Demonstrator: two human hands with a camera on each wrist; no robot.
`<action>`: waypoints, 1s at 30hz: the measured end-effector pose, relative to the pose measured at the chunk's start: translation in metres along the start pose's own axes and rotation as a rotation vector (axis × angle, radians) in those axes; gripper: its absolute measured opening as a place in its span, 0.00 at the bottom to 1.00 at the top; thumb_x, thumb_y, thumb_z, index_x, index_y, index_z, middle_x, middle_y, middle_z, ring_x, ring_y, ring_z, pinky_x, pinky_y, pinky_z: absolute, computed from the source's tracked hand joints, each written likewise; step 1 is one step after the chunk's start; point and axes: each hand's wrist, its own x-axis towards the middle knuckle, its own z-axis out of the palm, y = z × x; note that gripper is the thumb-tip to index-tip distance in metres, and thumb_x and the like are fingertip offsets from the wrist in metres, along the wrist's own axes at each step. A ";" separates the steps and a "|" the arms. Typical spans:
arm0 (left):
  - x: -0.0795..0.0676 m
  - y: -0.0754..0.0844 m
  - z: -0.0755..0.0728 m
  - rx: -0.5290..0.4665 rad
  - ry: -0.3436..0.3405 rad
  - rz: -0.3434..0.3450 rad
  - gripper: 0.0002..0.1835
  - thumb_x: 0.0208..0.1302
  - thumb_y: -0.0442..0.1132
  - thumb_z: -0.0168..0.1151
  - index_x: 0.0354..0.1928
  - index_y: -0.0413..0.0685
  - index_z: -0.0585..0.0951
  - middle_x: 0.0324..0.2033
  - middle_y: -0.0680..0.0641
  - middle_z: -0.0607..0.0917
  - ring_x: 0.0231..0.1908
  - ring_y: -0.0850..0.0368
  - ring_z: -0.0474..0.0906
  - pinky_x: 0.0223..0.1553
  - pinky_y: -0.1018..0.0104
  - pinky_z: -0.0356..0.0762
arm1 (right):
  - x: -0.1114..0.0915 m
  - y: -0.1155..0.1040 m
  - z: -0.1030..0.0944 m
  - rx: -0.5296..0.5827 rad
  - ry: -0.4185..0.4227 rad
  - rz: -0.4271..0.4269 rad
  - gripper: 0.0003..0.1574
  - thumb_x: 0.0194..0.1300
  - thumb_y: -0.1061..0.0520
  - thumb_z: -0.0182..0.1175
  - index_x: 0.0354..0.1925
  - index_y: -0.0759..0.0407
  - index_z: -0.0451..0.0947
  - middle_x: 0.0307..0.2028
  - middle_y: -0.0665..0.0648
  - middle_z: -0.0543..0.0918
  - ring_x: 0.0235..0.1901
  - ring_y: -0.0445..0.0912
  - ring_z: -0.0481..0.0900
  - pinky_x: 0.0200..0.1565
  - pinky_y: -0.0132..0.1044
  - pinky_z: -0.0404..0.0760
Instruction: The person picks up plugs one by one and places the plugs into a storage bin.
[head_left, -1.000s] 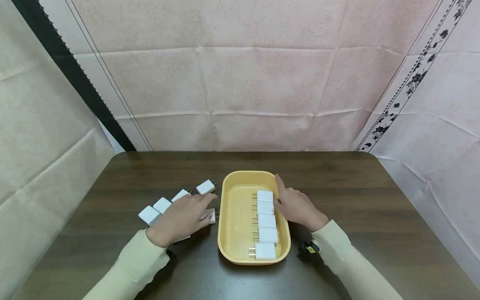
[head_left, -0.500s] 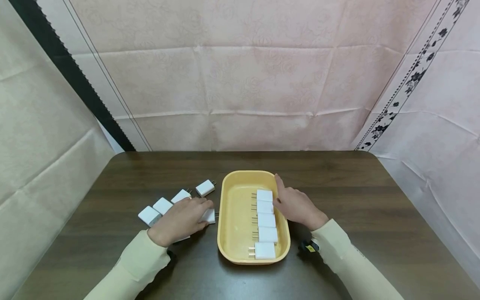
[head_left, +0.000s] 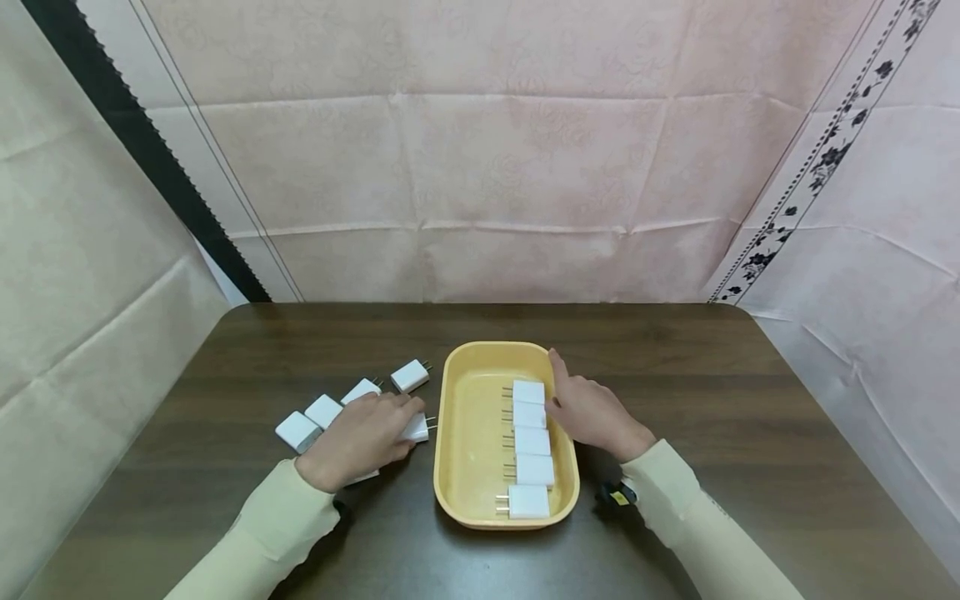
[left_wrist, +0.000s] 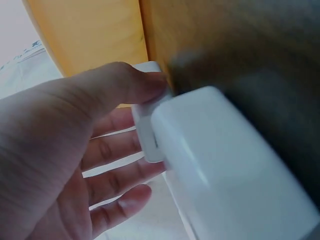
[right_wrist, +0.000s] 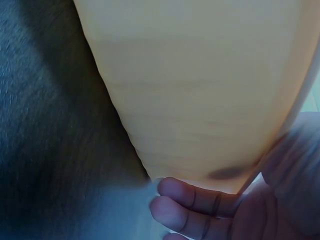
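Note:
My left hand (head_left: 365, 437) pinches a white charger plug (head_left: 415, 427) just left of the yellow tray (head_left: 467, 518). In the left wrist view the thumb lies on one side of this charger plug (left_wrist: 145, 131), with fingers behind it. Another white charger plug (left_wrist: 227, 165) fills the foreground there. My right hand (head_left: 596, 415) holds the tray's right side, thumb over the rim, index finger reaching toward the far corner. The right wrist view shows its fingers (right_wrist: 192, 207) against the tray's outer wall (right_wrist: 200, 100). A column of several white charger plugs (head_left: 532, 442) lies inside the tray, prongs facing left.
More white charger plugs lie on the dark wooden table (head_left: 675, 358) around my left hand, among them one plug (head_left: 410, 376) near the tray's far left and another plug (head_left: 297, 431) farthest left. Behind the table hangs a pale patterned cloth (head_left: 525, 167).
My left index finger and thumb have closed on the charger plug beside the tray, and that plug has shifted slightly away from me. My right hand and the tray stay where they were.

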 end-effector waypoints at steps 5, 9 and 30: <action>0.000 -0.003 -0.001 0.041 0.044 -0.002 0.18 0.55 0.43 0.73 0.48 0.51 0.82 0.37 0.52 0.88 0.31 0.59 0.80 0.34 0.62 0.78 | 0.000 -0.001 0.000 0.003 0.001 -0.004 0.49 0.74 0.57 0.53 0.79 0.68 0.37 0.15 0.49 0.69 0.11 0.41 0.64 0.17 0.32 0.61; -0.001 -0.003 -0.003 0.047 0.074 0.002 0.19 0.55 0.43 0.73 0.49 0.50 0.82 0.40 0.51 0.88 0.33 0.58 0.81 0.34 0.62 0.78 | 0.000 -0.001 0.000 0.000 0.000 0.002 0.49 0.74 0.57 0.53 0.79 0.68 0.37 0.15 0.49 0.69 0.11 0.41 0.64 0.17 0.32 0.61; -0.008 0.008 -0.036 0.155 0.180 0.057 0.23 0.54 0.46 0.74 0.51 0.49 0.82 0.41 0.51 0.89 0.39 0.55 0.84 0.42 0.59 0.83 | 0.001 -0.001 0.000 0.009 0.004 0.004 0.49 0.74 0.58 0.52 0.79 0.69 0.37 0.15 0.49 0.68 0.11 0.41 0.63 0.17 0.33 0.60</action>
